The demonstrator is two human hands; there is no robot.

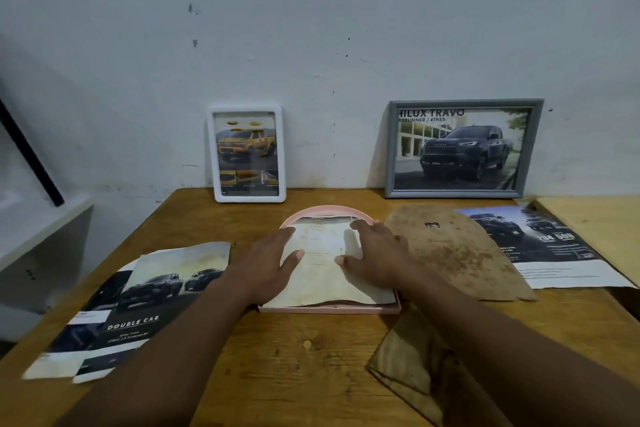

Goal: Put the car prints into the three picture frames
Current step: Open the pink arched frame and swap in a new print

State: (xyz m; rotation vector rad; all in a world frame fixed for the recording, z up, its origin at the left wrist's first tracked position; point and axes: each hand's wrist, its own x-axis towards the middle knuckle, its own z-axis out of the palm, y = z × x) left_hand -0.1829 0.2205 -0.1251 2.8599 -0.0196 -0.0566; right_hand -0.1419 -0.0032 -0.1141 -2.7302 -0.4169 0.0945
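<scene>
The left forearm (166,343) and right forearm (491,333) reach forward, angling toward each other. The left hand (268,265) lies palm down with its fingers straight. The right hand (379,258) lies flat beside it, fingers slightly spread and thumb pointing inward.

A wooden bench (304,367) lies under the left grip (268,265); white shelf (41,229) well left of it; pale tabletop (595,229) right of the right grip (377,253).

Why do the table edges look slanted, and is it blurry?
Head view: the wide-angle lens splays the table edges; the light is dim and bluish; small text on the paper under the left hand and right hand is too soft to read.
</scene>
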